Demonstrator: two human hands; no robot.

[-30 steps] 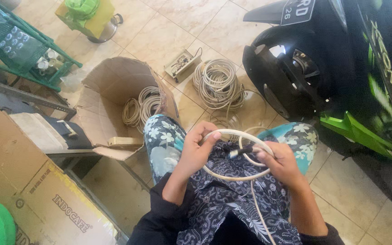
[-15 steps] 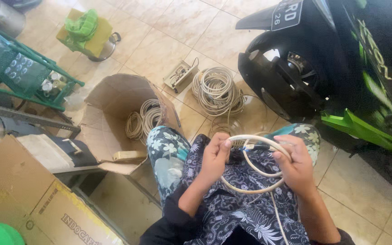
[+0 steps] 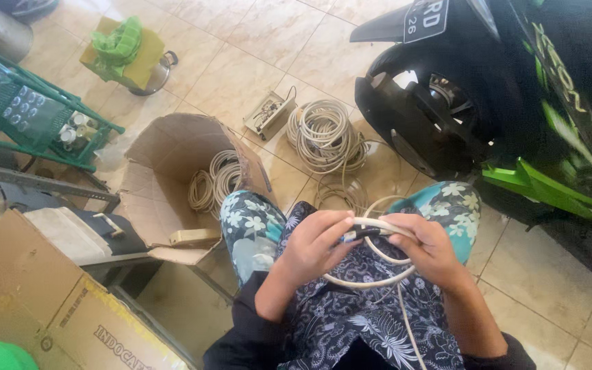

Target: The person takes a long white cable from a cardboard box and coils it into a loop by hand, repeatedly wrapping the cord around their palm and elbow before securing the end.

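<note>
both hands closed on white cable [image 3: 371,279]: left hand [image 3: 316,247] pinching coil top, right hand [image 3: 427,248] bracing loops together to keep coil shape over lap.

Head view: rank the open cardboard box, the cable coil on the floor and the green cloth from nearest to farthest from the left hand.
From the left hand:
1. Open cardboard box, to its left.
2. Cable coil on the floor, straight ahead beside the motorbike.
3. Green cloth, far upper left.
</note>
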